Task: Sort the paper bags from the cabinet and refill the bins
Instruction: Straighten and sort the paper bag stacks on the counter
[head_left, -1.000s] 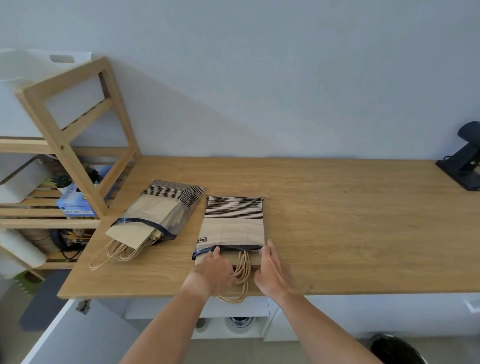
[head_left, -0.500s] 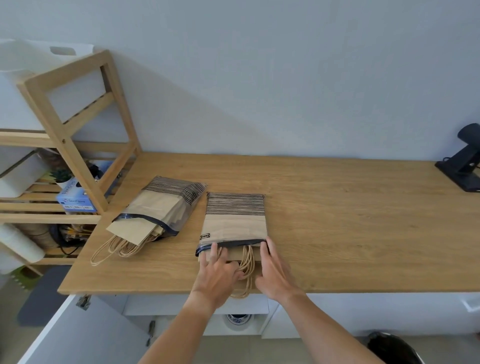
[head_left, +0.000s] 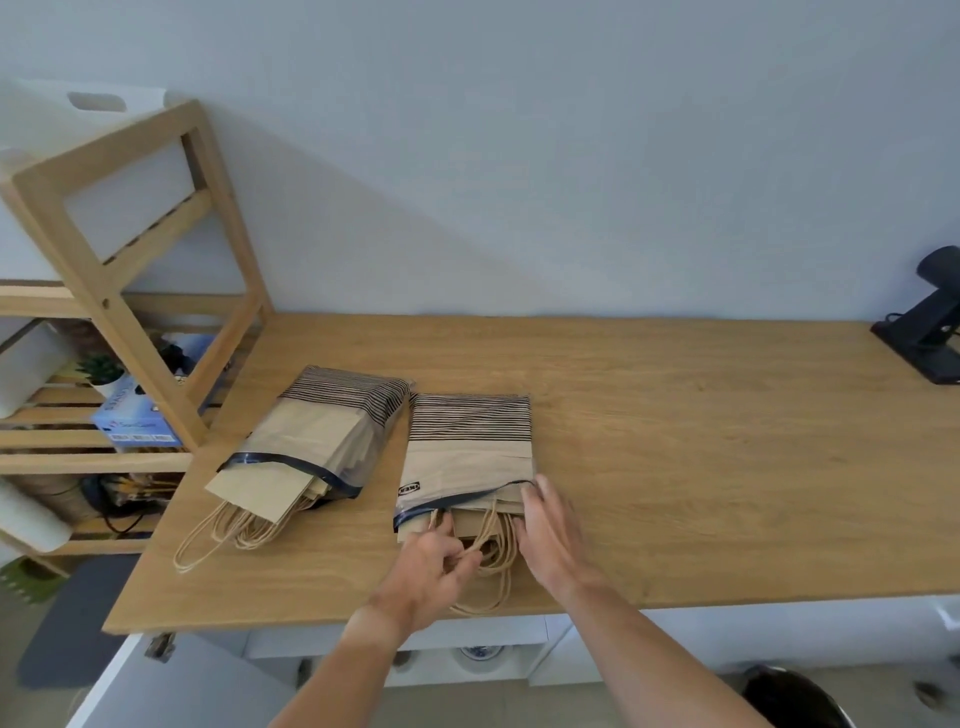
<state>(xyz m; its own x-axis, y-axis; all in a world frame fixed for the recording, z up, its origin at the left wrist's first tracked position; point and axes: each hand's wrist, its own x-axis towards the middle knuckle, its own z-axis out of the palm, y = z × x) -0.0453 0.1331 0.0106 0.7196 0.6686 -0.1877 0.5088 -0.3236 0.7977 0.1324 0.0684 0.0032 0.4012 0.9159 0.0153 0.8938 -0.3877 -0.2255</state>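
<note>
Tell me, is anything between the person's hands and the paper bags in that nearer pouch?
Nothing visible. The left hand already pinches the twine handles sticking out of the striped pouch. The right hand, fingers straight, is at the pouch's open edge. The second pouch lies apart, to the left.

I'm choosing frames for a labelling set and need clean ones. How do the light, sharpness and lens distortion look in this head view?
Head view: soft, even daylight, no glare; the wooden shelf throws a faint diagonal shadow across the wall. Wide-angle lens bows the table edges. Right hand slightly motion-blurred; left hand and both bag packs sharp enough.
</note>
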